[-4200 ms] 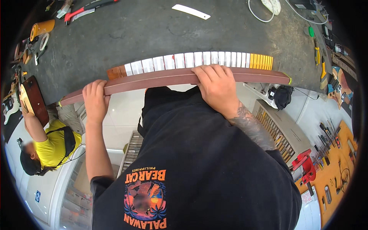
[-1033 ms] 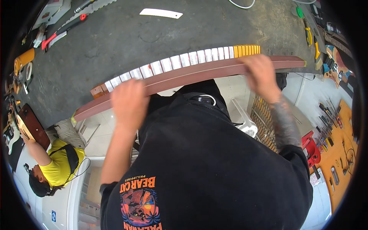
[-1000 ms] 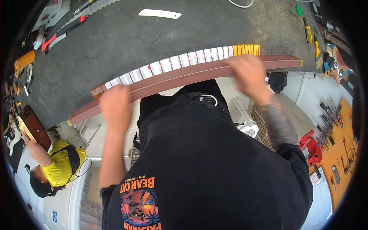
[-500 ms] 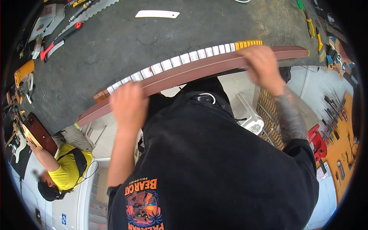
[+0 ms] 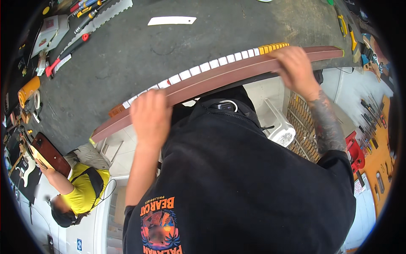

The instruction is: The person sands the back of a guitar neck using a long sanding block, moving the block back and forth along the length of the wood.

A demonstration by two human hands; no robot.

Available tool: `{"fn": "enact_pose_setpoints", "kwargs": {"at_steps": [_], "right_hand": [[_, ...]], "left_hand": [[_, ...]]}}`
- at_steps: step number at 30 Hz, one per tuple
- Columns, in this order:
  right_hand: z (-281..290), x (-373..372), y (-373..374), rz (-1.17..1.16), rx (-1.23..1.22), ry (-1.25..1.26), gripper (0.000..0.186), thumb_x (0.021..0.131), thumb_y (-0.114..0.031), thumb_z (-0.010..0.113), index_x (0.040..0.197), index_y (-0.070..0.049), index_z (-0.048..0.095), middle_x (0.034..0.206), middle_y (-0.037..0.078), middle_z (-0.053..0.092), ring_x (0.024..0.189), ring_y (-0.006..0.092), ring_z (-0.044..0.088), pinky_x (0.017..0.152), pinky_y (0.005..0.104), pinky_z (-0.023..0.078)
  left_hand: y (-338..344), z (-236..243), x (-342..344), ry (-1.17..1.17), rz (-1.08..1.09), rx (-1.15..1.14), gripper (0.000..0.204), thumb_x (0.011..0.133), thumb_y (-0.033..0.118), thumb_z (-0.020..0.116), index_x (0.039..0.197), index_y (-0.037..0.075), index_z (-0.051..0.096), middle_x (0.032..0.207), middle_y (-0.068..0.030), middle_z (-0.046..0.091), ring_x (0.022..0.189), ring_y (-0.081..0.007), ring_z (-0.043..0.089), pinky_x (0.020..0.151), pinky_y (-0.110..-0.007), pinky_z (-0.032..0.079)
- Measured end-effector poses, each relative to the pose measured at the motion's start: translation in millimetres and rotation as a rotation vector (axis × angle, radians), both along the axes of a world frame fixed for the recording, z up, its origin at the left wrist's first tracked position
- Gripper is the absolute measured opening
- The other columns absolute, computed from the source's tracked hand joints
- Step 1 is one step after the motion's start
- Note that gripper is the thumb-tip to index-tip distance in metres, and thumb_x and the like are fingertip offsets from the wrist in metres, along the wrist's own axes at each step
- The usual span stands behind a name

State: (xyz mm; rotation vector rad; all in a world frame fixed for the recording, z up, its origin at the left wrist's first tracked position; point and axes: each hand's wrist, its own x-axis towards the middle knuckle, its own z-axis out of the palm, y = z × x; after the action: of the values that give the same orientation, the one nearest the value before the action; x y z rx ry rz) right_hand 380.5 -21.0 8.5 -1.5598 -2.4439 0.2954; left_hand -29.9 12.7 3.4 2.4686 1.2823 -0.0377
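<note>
A long reddish-brown straight bar lies across the front of the bench. Along its far side runs what looks like a guitar fretboard, covered in white segments that turn yellow toward the right, with thin dark lines between them. My left hand is closed over the bar's left part, fingers curled across its top. On the bar's right part, beside the yellow segments, my right hand grips it, fingertips over the far edge. The undersides of both grips are hidden.
A flat white strip lies farther back on the dark bench mat. Saws, a red-handled tool and an orange roll lie at left. Yellow-handled tools are at far right. A person in yellow holds a dark guitar body.
Both hands have shifted slightly to the right with the bar along the fretboard. The view has turned a little too. Both grips stay closed.
</note>
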Motion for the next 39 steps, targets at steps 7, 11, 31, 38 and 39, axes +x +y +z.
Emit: {"fn": "enact_pose_setpoints", "kwargs": {"at_steps": [7, 11, 31, 38, 39], "right_hand": [[-8, -180, 20, 0.042, -0.012, 0.129, 0.028, 0.089, -0.020, 0.060, 0.115, -0.010, 0.067, 0.099, 0.000, 0.066, 0.092, 0.0202, 0.063, 0.078, 0.0365, 0.047], [-10, -73, 19, 0.026, -0.035, 0.085, 0.035, 0.080, -0.014, 0.071, 0.114, -0.011, 0.067, 0.102, 0.003, 0.069, 0.098, 0.0249, 0.065, 0.084, 0.0409, 0.048], [3, 11, 30, 0.060, 0.006, -0.015, 0.040, 0.072, -0.009, 0.074, 0.111, -0.012, 0.068, 0.105, 0.003, 0.070, 0.100, 0.0231, 0.066, 0.085, 0.0397, 0.048], [-6, -161, 27, 0.040, -0.023, 0.100, 0.026, 0.085, -0.016, 0.063, 0.110, -0.011, 0.068, 0.096, 0.001, 0.066, 0.095, 0.0197, 0.066, 0.083, 0.0375, 0.050], [-11, -182, 28, 0.055, -0.004, 0.151, 0.028, 0.085, -0.017, 0.063, 0.111, -0.010, 0.068, 0.099, 0.001, 0.067, 0.097, 0.0189, 0.065, 0.083, 0.0375, 0.050]], "left_hand": [[13, 8, -188, 0.199, 0.114, 0.092, 0.058, 0.071, 0.002, 0.077, 0.126, 0.005, 0.060, 0.122, -0.0134, 0.064, 0.115, -0.0375, 0.059, 0.102, -0.050, 0.043], [10, -2, -94, 0.167, 0.026, 0.079, 0.053, 0.072, 0.009, 0.079, 0.121, 0.007, 0.060, 0.118, -0.0130, 0.064, 0.113, -0.0354, 0.060, 0.099, -0.049, 0.044], [17, 5, 6, 0.039, -0.010, 0.086, 0.048, 0.077, 0.017, 0.082, 0.118, 0.007, 0.060, 0.112, -0.0121, 0.065, 0.104, -0.0343, 0.062, 0.089, -0.046, 0.047], [17, -3, -190, 0.177, 0.083, 0.112, 0.055, 0.071, 0.008, 0.080, 0.122, 0.006, 0.061, 0.119, -0.0167, 0.064, 0.114, -0.0386, 0.060, 0.100, -0.049, 0.045], [19, 7, -193, 0.178, 0.096, 0.111, 0.054, 0.070, 0.008, 0.080, 0.121, 0.005, 0.060, 0.117, -0.0166, 0.064, 0.111, -0.0389, 0.059, 0.098, -0.050, 0.045]]}}
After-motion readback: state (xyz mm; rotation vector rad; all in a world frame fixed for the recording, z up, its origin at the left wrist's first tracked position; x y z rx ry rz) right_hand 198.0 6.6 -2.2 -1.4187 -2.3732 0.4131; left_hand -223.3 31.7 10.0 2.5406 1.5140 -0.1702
